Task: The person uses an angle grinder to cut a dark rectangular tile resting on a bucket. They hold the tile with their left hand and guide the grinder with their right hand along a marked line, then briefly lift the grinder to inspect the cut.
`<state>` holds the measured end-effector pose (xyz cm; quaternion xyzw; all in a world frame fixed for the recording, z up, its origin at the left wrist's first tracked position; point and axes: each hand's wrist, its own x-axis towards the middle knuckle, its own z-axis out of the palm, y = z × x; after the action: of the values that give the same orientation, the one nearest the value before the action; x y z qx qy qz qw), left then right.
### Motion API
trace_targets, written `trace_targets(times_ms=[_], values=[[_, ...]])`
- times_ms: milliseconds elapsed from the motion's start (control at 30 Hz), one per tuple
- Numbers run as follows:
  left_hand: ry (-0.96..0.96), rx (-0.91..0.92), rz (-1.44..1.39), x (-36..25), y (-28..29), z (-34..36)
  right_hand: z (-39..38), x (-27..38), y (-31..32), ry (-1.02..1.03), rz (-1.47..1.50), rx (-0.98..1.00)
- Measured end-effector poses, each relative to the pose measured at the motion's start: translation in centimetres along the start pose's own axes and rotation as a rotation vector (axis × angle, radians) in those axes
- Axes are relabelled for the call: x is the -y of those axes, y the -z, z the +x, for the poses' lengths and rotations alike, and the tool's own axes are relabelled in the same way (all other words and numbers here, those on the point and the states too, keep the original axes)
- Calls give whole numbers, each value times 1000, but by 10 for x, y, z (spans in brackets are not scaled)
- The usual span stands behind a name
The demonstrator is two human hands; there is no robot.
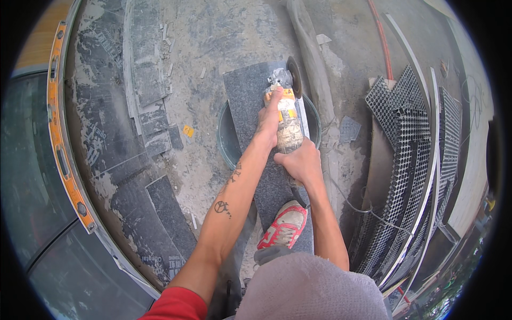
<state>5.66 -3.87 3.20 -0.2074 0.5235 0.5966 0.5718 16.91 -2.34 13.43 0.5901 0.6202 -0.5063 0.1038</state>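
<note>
A dusty angle grinder [287,120] with a dark disc [295,76] at its head points away from me over a dark grey speckled slab [242,85]. My left hand [270,117] grips the grinder's front body, thumb along the top. My right hand [300,162] wraps round its rear end. The disc is at the slab's upper right side; whether it touches the stone I cannot tell. The slab lies across a round dark tub [226,141], and my foot in a red and white sneaker [282,224] rests on its near part.
An orange spirit level [57,117] runs along the left edge beside dark panels. Offcuts [170,213] lie on the dusty floor at left. At right are black perforated sheets [397,160], long pale strips [433,128], a red hose [381,37] and the grinder's cord [362,210].
</note>
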Motion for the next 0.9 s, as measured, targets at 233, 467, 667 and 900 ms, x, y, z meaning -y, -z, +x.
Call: trace_targets(times_ms=[233, 467, 667, 900], values=[[-9, -7, 4, 2, 0, -1, -9, 6, 5, -17, 33, 10], [-5, -1, 19, 6, 1, -7, -12, 6, 4, -27, 5, 11], [-23, 8, 32, 11, 4, -7, -15, 3, 3, -51, 27, 12], [-49, -11, 51, 15, 3, -12, -17, -3, 2, -33, 34, 2]])
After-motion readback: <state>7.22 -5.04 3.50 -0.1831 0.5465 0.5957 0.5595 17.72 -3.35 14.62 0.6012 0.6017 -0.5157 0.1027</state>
